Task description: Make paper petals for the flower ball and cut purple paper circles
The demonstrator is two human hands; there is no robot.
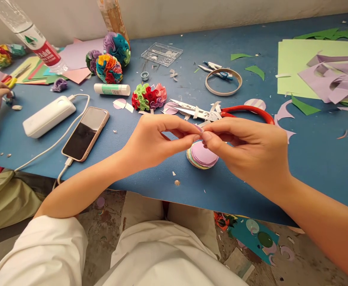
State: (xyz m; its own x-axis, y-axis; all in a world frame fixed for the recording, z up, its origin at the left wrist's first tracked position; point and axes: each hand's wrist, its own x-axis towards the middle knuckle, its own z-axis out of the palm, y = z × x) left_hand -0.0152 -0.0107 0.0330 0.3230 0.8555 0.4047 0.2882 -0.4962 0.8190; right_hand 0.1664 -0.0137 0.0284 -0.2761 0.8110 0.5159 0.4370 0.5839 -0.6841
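Small purple paper piece (198, 127), mostly hidden, shows in the head view where left hand (157, 137) and right hand (251, 149) pinch it, fingertips closed. Beneath the grip stands a round stack of pastel paper discs (204, 154); just beyond lie red-handled metal scissors (212, 115).

No text reads clearly. White characters on the red label (48, 55) of the bottle (28, 35) are blurred. Right of the bottle, the glue stick's (112, 89) print is too small.
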